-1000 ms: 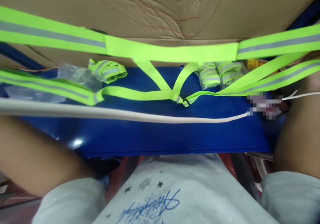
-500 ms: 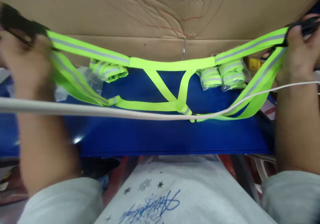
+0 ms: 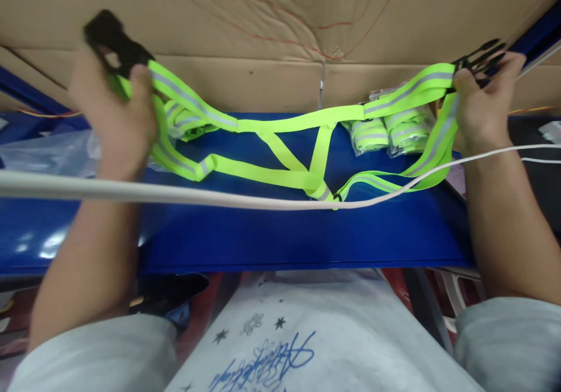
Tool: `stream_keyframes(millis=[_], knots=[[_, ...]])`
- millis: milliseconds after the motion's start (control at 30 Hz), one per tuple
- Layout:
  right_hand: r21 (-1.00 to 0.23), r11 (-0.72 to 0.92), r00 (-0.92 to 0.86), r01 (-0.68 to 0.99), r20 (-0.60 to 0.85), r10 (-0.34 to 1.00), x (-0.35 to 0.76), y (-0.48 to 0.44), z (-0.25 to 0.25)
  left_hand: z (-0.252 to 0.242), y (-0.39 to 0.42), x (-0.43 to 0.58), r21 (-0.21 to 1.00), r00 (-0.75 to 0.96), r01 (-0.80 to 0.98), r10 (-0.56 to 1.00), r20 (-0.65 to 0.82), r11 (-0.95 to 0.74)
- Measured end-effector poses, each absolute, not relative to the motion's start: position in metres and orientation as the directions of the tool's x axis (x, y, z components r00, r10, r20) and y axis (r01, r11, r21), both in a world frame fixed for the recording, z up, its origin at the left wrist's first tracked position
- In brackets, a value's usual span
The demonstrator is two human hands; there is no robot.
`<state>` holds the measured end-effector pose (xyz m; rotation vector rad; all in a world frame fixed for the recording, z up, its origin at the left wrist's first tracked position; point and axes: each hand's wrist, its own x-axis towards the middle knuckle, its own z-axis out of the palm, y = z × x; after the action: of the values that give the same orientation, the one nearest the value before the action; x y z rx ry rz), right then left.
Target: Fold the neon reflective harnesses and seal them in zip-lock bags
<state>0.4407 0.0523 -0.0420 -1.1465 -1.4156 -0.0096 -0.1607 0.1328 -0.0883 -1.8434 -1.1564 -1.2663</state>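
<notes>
A neon yellow-green reflective harness (image 3: 302,118) with grey stripes hangs between my two hands over the blue tabletop. My left hand (image 3: 120,111) is closed on one end, at a black buckle half (image 3: 114,44); it is slightly blurred. At the other end, my right hand (image 3: 486,97) grips the strap by a pronged black buckle half (image 3: 480,62). The upper band sags a little, and the lower straps droop near the table. A white cable (image 3: 263,204) crosses in front of the harness and my left forearm.
Rolled reflective straps in clear bags (image 3: 390,132) lie at the back right of the blue tabletop (image 3: 284,237). Another rolled strap (image 3: 188,120) sits behind the harness at left, near clear plastic bags (image 3: 52,152). Cardboard (image 3: 197,76) stands along the back.
Both hands have moved inward, the left one farther, so the harness is less stretched and its upper band is slacker. Both buckle halves now show more fully.
</notes>
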Motion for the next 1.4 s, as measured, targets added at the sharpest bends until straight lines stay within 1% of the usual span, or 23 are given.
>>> stream_keyframes(millis=[33,67,100,133,200,267,333,400,467,567,667,767,867,933,1000,1167,1300,1400], knots=[[-0.583,0.52,0.223,0.625,0.771,0.596,0.443,0.055,-0.043,-0.082,0.116,-0.135,-0.014,0.146,0.949,0.401,0.904,-0.315],[-0.554,0.532,0.18,0.641,0.782,0.597,0.443,0.057,-0.045,-0.076,0.1,-0.106,-0.034,0.148,0.971,0.488,0.86,-0.236],[-0.518,0.544,0.12,0.66,0.787,0.605,0.44,0.057,-0.048,-0.07,0.084,-0.078,-0.055,0.185,0.972,0.596,0.782,-0.23],[-0.474,0.555,0.04,0.684,0.784,0.619,0.435,0.056,-0.05,-0.065,0.069,-0.051,-0.074,0.232,0.963,0.663,0.711,-0.259],[-0.373,0.577,-0.125,0.726,0.754,0.644,0.418,0.049,-0.057,-0.06,0.045,-0.005,-0.075,0.275,0.952,0.72,0.637,-0.297],[-0.245,0.614,-0.269,0.75,0.735,0.622,0.396,0.04,-0.064,-0.06,0.029,0.024,-0.138,0.349,0.932,0.729,0.589,-0.335],[-0.146,0.629,-0.344,0.764,0.732,0.588,0.374,0.029,-0.072,-0.065,0.019,0.04,-0.217,0.422,0.905,0.715,0.557,-0.365],[-0.087,0.607,-0.376,0.79,0.714,0.591,0.354,0.018,-0.08,-0.07,0.012,0.047,-0.27,0.479,0.877,0.699,0.531,-0.397],[-0.064,0.568,-0.386,0.821,0.671,0.633,0.34,0.009,-0.088,-0.075,0.006,0.052,-0.289,0.519,0.854,0.689,0.506,-0.432],[-0.065,0.555,-0.401,0.829,0.623,0.672,0.328,-0.002,-0.096,-0.08,-0.003,0.058,-0.313,0.575,0.817,0.65,0.496,-0.484],[-0.113,0.559,-0.383,0.821,0.617,0.687,0.324,-0.008,-0.1,-0.084,-0.009,0.061,-0.352,0.616,0.787,0.606,0.504,-0.507],[-0.148,0.553,-0.353,0.82,0.631,0.691,0.325,-0.008,-0.101,-0.086,-0.01,0.061,-0.364,0.624,0.781,0.6,0.501,-0.508],[-0.159,0.549,-0.325,0.821,0.66,0.678,0.325,-0.008,-0.103,-0.086,-0.009,0.059,-0.322,0.61,0.791,0.626,0.486,-0.521],[-0.17,0.546,-0.321,0.82,0.654,0.685,0.322,-0.008,-0.104,-0.087,-0.008,0.059,-0.263,0.594,0.8,0.65,0.474,-0.539],[-0.186,0.539,-0.319,0.822,0.634,0.705,0.318,-0.01,-0.105,-0.089,-0.008,0.059,-0.245,0.599,0.794,0.649,0.47,-0.556],[-0.241,0.513,-0.292,0.824,0.594,0.749,0.31,-0.014,-0.104,-0.095,-0.007,0.061,-0.374,0.651,0.755,0.552,0.52,-0.539],[-0.257,0.514,-0.288,0.819,0.589,0.755,0.311,-0.015,-0.102,-0.097,-0.007,0.06,-0.381,0.656,0.749,0.532,0.535,-0.541],[-0.232,0.505,-0.294,0.832,0.587,0.755,0.311,-0.015,-0.102,-0.097,-0.008,0.061,-0.384,0.656,0.752,0.544,0.523,-0.537]])
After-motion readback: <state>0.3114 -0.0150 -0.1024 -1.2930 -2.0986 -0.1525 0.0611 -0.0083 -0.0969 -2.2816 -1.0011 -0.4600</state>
